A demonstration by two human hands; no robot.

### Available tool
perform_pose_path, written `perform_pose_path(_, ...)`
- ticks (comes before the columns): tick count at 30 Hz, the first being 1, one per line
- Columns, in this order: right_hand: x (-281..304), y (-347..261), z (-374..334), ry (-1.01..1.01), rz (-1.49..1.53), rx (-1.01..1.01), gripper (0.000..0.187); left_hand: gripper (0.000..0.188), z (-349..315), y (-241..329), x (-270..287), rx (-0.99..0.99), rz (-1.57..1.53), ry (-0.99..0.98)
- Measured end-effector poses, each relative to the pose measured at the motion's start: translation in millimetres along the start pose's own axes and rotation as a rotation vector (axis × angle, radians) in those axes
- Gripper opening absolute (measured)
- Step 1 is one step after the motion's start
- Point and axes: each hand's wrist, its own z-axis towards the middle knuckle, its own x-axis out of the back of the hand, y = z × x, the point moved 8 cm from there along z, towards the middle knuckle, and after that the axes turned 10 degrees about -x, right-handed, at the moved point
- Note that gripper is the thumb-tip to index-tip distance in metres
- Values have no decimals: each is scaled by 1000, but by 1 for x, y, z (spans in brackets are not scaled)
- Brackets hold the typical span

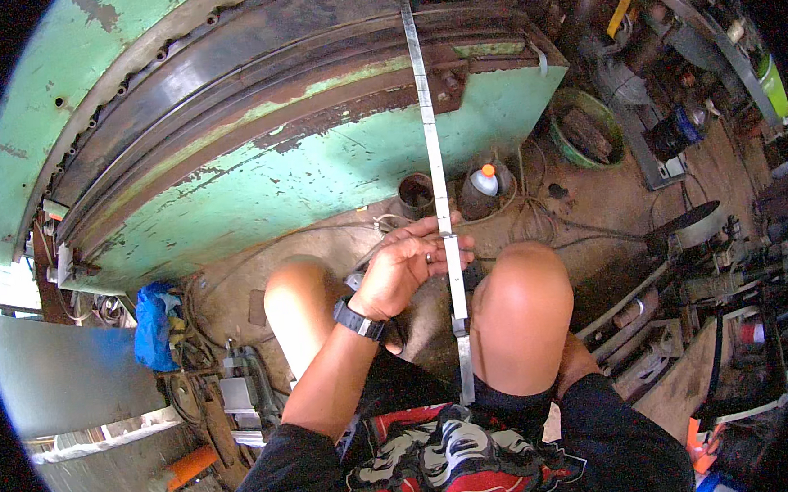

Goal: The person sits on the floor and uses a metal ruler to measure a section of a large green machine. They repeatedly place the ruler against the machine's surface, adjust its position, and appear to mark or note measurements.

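A long, narrow, pale metal strip point(433, 144) with dark cross marks runs from the top of the green machine down between my knees to my shirt. Its lower part looks stepped, with a dark piece around it near the bottom. My left hand point(404, 263), with a watch on the wrist, holds the strip between my knees; its fingers reach across and behind it, fairly straight. My right sleeve point(622, 430) is at the lower right, and the right hand is hidden beyond my knee.
The green machine point(335, 168) with a dark steel bed fills the upper left. A dark pot point(416, 193), a bucket with an orange-capped bottle point(485, 181) and a green basin point(578, 155) stand at its foot. Cables cross the floor. Metal frames point(643, 330) crowd the right.
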Motion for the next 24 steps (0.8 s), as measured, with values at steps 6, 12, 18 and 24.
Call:
perform_pose_path(6, 2, -4, 2, 18, -15, 9, 40, 56, 2, -2, 2, 1, 8, 29)
perform_pose_path(12, 1, 0, -1, 28, -28, 11, 41, 52, 4, -4, 6, -9, 17, 32)
perform_pose_path(18, 5, 6, 3, 38, -59, 5, 43, 50, 3, -7, 8, -19, -10, -2)
perform_pose_path(24, 12, 16, 3, 55, -80, -8, 44, 41, 6, -8, 3, -11, -16, -7)
